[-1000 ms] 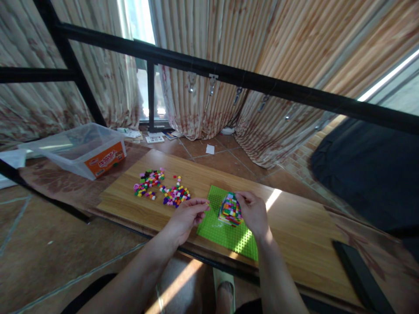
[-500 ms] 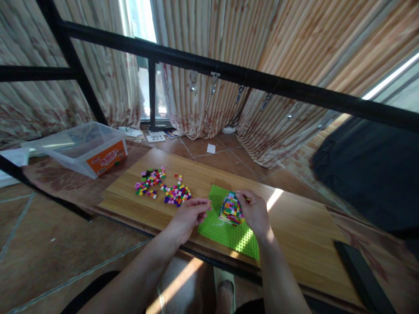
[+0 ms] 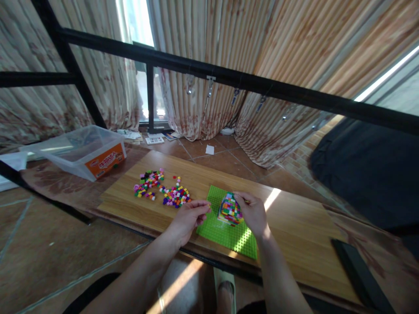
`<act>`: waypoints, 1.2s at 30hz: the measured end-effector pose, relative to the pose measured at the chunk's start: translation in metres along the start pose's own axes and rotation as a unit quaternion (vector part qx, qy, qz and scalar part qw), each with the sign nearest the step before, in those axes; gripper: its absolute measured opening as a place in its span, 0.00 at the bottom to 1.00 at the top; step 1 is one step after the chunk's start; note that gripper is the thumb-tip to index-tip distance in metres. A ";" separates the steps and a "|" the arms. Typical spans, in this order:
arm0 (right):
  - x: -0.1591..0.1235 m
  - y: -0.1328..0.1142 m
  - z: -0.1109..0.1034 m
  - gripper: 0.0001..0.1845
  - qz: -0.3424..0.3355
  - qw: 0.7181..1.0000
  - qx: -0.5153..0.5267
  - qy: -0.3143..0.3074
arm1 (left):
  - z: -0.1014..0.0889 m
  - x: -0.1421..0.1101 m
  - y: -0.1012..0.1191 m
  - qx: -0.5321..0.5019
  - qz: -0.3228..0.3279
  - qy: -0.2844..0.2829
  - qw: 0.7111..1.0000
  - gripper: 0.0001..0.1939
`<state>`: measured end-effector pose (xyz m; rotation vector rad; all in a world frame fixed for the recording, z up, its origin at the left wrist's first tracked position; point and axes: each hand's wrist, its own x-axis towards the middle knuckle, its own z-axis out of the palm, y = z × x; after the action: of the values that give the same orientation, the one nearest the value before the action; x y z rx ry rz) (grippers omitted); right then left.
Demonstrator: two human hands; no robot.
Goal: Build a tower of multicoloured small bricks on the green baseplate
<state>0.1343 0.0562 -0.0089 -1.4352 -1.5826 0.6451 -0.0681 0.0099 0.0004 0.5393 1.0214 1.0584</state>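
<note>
A stack of many-coloured building bricks (image 3: 229,211) stands on the green baseplate (image 3: 216,235). My right hand (image 3: 252,211) is closed at the stack's upper right edge, thumb and fingers against it; the fingers partly cover that side. Over the baseplate's left edge, my left hand (image 3: 193,216) is pinched shut, apart from the stack. A tiny yellow-orange bit, apparently a small building brick (image 3: 209,205), shows at its fingertips. Loose building bricks (image 3: 176,195) lie in a heap just beyond the left hand, with a second heap (image 3: 149,181) farther left.
Everything lies on a wooden board (image 3: 288,231). A clear plastic bin (image 3: 72,161) with an orange label stands at the left. A black flat object (image 3: 352,270) is at the right end. A black metal rail (image 3: 209,72) crosses beyond the board, before the curtains (image 3: 203,26).
The whole view has shifted slightly. Both hands keep nearly the same pose, the left pinched and the right at the stack; nothing has plainly been moved or let go.
</note>
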 end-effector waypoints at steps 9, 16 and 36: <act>-0.006 -0.016 -0.009 0.15 -0.025 0.981 0.043 0.188 | 0.002 0.002 0.000 -0.019 0.015 -0.009 1.000 0.12; -0.029 -0.055 0.011 0.10 -0.149 0.987 0.043 -0.044 | 0.005 -0.002 0.003 0.029 0.086 -0.029 0.995 0.15; -0.032 -0.058 0.016 0.04 -0.131 0.981 0.075 -0.124 | 0.004 -0.003 0.003 -0.042 0.109 -0.113 0.987 0.18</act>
<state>0.0892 0.0165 0.0233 -1.0426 -1.8354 0.7910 -0.0663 0.0089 0.0062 0.6975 0.7264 1.1966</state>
